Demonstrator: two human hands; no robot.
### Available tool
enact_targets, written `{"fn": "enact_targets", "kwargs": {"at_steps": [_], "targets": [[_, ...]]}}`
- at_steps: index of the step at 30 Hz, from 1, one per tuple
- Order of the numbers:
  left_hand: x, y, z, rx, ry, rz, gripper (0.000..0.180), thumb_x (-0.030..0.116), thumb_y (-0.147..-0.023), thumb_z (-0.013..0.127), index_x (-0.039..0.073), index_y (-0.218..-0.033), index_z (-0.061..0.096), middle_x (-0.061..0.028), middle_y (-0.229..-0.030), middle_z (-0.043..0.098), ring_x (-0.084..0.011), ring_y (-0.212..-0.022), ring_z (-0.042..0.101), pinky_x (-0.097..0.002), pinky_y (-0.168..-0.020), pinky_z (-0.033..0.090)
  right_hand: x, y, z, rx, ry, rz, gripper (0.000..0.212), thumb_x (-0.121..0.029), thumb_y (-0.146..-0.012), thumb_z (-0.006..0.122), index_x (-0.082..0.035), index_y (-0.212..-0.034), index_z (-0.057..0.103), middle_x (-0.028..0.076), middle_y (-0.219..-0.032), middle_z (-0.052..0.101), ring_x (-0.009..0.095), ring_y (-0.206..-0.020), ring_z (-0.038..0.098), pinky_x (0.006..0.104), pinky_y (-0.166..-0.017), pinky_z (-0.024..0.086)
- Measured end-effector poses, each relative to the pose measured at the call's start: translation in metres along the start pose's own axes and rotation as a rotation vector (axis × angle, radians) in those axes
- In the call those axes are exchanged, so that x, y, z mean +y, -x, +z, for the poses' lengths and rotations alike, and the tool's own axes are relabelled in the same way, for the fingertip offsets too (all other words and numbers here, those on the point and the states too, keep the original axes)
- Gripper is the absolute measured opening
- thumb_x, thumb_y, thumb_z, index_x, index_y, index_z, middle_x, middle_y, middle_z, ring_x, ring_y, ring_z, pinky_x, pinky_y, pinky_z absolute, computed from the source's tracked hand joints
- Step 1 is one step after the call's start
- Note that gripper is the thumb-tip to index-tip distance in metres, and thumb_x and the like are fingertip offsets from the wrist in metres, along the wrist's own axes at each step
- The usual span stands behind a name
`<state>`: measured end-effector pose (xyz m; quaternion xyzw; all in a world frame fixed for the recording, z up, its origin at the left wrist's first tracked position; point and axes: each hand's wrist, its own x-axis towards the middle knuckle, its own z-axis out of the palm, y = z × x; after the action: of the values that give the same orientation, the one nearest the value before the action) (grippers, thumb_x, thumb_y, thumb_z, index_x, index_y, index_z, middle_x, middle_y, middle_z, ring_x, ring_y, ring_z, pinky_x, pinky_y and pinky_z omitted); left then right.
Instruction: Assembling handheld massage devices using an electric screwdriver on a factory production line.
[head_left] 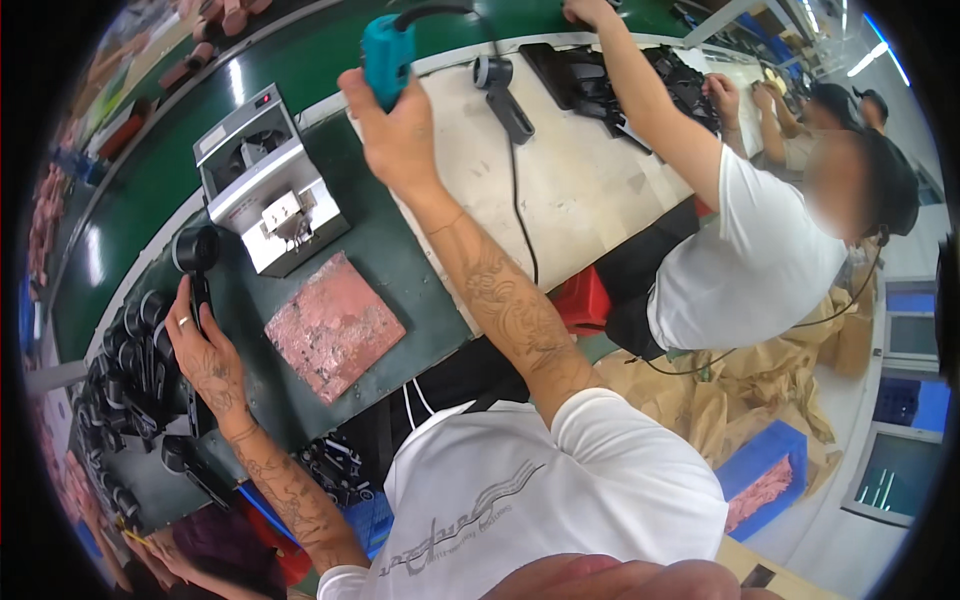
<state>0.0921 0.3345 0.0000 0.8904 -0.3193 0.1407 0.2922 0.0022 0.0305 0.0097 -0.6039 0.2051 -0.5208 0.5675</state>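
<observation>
My left hand (208, 365) is closed round the handle of a black round-headed handheld part (196, 248), which looks like a small fan body. It holds the part upright beside a pile of similar black parts (140, 370). My right hand (400, 135) is raised at the far side of the bench, wrapped round a teal corded power tool (388, 58). The tool's working tip is not visible. Between my hands stands a grey box-shaped machine (325, 205) with a small red display. Nearer to me lies a worn pink pad (335, 325) on the green bench mat.
Another round-headed part (492, 75) lies on the cream board (580, 190) at the right. Beyond it, a co-worker in a white shirt (760, 250) reaches over black parts (600, 85). A green conveyor belt (140, 225) runs along the far side. A blue bin (770, 475) stands at lower right.
</observation>
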Motion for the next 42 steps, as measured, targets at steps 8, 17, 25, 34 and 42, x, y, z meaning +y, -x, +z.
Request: {"fn": "enact_targets", "kwargs": {"at_steps": [8, 17, 25, 34, 42], "targets": [[-0.067, -0.046, 0.041, 0.007, -0.255, 0.069, 0.030, 0.016, -0.098, 0.061, 0.005, -0.127, 0.061, -0.0187, -0.129, 0.057, -0.0389, -0.118, 0.057, -0.0448, -0.098, 0.047, -0.005, 0.004, -0.012, -0.300, 0.203, -0.148, 0.046, -0.038, -0.088, 0.076, 0.002, -0.108, 0.062, 0.021, -0.083, 0.068, 0.037, -0.074, 0.068, 0.0391, -0.069, 0.052], [-0.036, -0.055, 0.106, 0.058, 0.262, 0.102, 0.037, 0.013, -0.097, 0.061, -0.007, -0.128, 0.057, -0.0257, -0.123, 0.063, -0.0402, -0.115, 0.061, -0.0419, -0.101, 0.045, -0.002, 0.021, -0.024, -0.265, 0.317, -0.445, 0.047, -0.035, -0.076, 0.086, -0.002, -0.106, 0.070, 0.014, -0.104, 0.063, 0.031, -0.093, 0.063, 0.0375, -0.084, 0.052], [-0.051, -0.044, 0.125, -0.134, 0.520, -0.138, 0.043, 0.018, -0.094, 0.067, -0.007, -0.128, 0.058, -0.0171, -0.121, 0.068, -0.0233, -0.110, 0.064, -0.0344, -0.097, 0.047, -0.002, 0.039, -0.026, -0.372, 0.243, -0.321, 0.047, -0.037, -0.078, 0.085, -0.009, -0.114, 0.069, 0.011, -0.109, 0.070, 0.030, -0.101, 0.064, 0.0365, -0.088, 0.051], [-0.054, -0.044, 0.124, -0.153, 0.623, -0.166, 0.044, 0.015, -0.093, 0.067, -0.007, -0.130, 0.057, -0.0166, -0.123, 0.067, -0.0238, -0.113, 0.063, -0.0337, -0.100, 0.045, 0.006, 0.046, -0.023, -0.408, 0.213, -0.241, 0.054, -0.045, -0.084, 0.078, -0.008, -0.121, 0.067, 0.012, -0.110, 0.069, 0.032, -0.098, 0.062, 0.0430, -0.086, 0.048], [-0.047, -0.043, 0.123, -0.163, 0.597, -0.163, 0.042, 0.014, -0.094, 0.066, -0.006, -0.130, 0.056, -0.0162, -0.123, 0.066, -0.0248, -0.114, 0.062, -0.0342, -0.101, 0.045, 0.003, 0.045, -0.027, -0.452, 0.258, -0.226, 0.046, -0.033, -0.080, 0.085, -0.010, -0.117, 0.071, 0.012, -0.119, 0.068, 0.028, -0.105, 0.065, 0.0382, -0.089, 0.052]]}}
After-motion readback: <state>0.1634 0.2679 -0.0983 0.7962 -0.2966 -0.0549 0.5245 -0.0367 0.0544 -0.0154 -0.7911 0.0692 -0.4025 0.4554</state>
